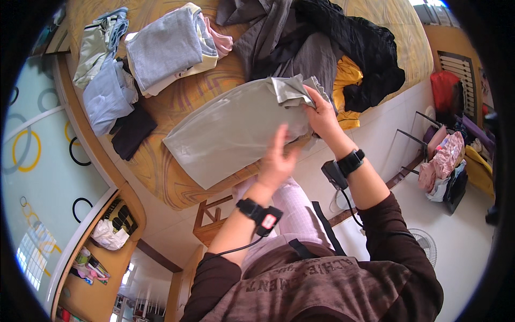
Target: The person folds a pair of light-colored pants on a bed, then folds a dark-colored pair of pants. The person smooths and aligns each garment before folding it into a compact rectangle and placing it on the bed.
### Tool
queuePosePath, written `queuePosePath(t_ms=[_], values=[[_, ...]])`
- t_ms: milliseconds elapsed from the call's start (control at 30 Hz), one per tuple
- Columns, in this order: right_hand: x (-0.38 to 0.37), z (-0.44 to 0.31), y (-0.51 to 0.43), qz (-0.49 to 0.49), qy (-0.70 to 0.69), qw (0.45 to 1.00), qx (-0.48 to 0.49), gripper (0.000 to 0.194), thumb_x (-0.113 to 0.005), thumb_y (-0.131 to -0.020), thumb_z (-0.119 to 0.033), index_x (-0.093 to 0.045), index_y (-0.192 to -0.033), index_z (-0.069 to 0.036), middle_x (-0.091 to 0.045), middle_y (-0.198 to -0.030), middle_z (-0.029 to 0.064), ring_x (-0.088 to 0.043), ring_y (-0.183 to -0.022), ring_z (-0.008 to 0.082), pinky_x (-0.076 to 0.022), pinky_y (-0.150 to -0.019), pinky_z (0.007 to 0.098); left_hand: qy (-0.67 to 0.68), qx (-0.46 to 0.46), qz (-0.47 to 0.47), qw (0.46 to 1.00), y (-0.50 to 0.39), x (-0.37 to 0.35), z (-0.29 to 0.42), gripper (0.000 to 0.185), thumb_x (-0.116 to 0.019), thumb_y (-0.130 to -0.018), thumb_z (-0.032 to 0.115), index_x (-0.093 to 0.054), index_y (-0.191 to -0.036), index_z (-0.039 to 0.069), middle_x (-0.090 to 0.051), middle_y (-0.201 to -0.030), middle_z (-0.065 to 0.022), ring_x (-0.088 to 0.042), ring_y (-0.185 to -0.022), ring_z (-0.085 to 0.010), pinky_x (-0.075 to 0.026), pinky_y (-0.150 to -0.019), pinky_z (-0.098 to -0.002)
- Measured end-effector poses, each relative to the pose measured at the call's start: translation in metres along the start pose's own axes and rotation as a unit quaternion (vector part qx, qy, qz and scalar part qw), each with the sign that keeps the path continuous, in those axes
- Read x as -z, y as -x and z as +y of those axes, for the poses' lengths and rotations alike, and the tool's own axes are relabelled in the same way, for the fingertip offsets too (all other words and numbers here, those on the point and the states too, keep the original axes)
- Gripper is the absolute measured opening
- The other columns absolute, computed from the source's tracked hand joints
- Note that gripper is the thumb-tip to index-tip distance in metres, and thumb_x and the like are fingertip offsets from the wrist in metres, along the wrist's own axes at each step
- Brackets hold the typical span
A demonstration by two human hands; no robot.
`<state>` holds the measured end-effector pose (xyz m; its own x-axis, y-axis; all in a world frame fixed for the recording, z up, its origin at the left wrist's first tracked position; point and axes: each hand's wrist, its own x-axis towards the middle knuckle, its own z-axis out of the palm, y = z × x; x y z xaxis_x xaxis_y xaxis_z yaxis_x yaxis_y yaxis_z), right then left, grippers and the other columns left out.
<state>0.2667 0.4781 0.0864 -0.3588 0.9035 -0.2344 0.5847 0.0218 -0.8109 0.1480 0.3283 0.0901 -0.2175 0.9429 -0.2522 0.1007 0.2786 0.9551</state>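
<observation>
A pale grey-green garment, probably trousers (229, 124), lies stretched across the near edge of the patterned mattress (161, 185). Its gathered end is turned up beneath my right hand (322, 110), whose fingers grip the cloth there. My left hand (277, 161), blurred, hovers over the near edge of the garment with fingers apart and nothing in them. Whether it touches the cloth I cannot tell. Both wrists carry strapped black devices with cables.
Folded clothes (169, 48) are stacked at the back left, beside smaller piles (108, 92) and dark folded cloth (132, 131). Loose black clothing (358, 52) and a yellow garment (348, 88) lie right. A wooden stool (207, 221) stands below the mattress; a clothes-laden rack (442, 161) stands far right.
</observation>
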Motion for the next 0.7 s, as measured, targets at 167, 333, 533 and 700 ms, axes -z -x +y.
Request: queuePosePath(t_ms=[167, 333, 533, 700], values=[[0.001, 0.029, -0.015, 0.076, 0.113, 0.984, -0.112, 0.038, -0.063, -0.085, -0.010, -0.049, -0.119, -0.006, -0.064, -0.086, 0.0196, -0.063, -0.081, 0.0293, -0.0485, -0.074, 0.0348, -0.298, 0.080, 0.354, 0.883, 0.037, 0.109, -0.088, 0.078, -0.071, -0.079, 0.017, -0.026, -0.140, -0.003, -0.033, -0.139, -0.0232, -0.031, -0.130, -0.0375, -0.026, -0.108, -0.0480], [-0.001, 0.043, -0.014, 0.144, 0.178, 0.973, -0.026, 0.047, -0.069, -0.083, -0.023, -0.049, -0.120, -0.002, -0.051, -0.121, 0.0174, -0.049, -0.114, 0.0335, -0.0416, -0.094, 0.0400, -0.054, 0.380, 0.441, 0.811, 0.073, 0.191, -0.158, 0.076, -0.079, -0.077, 0.028, -0.037, -0.129, -0.007, -0.040, -0.132, -0.0216, -0.045, -0.116, -0.0267, -0.040, -0.097, -0.0380], [-0.008, 0.042, -0.003, 0.140, 0.107, 0.984, 0.008, 0.087, -0.084, -0.065, -0.028, -0.038, -0.134, -0.001, -0.049, -0.122, 0.0187, -0.048, -0.115, 0.0348, -0.0392, -0.100, 0.0394, 0.120, 0.296, 0.357, 0.878, 0.077, 0.212, -0.173, 0.035, -0.075, -0.081, 0.017, -0.059, -0.103, -0.005, -0.064, -0.094, -0.0068, -0.058, -0.085, -0.0127, -0.045, -0.080, -0.0274], [-0.009, 0.041, -0.009, 0.096, 0.243, 0.965, 0.000, 0.088, -0.084, -0.061, -0.020, -0.037, -0.133, -0.001, -0.049, -0.126, 0.0192, -0.048, -0.118, 0.0343, -0.0394, -0.101, 0.0392, 0.210, 0.292, 0.283, 0.889, 0.081, 0.218, -0.170, 0.030, -0.074, -0.081, 0.013, -0.061, -0.104, -0.001, -0.065, -0.102, -0.0052, -0.058, -0.089, -0.0114, -0.044, -0.084, -0.0265]])
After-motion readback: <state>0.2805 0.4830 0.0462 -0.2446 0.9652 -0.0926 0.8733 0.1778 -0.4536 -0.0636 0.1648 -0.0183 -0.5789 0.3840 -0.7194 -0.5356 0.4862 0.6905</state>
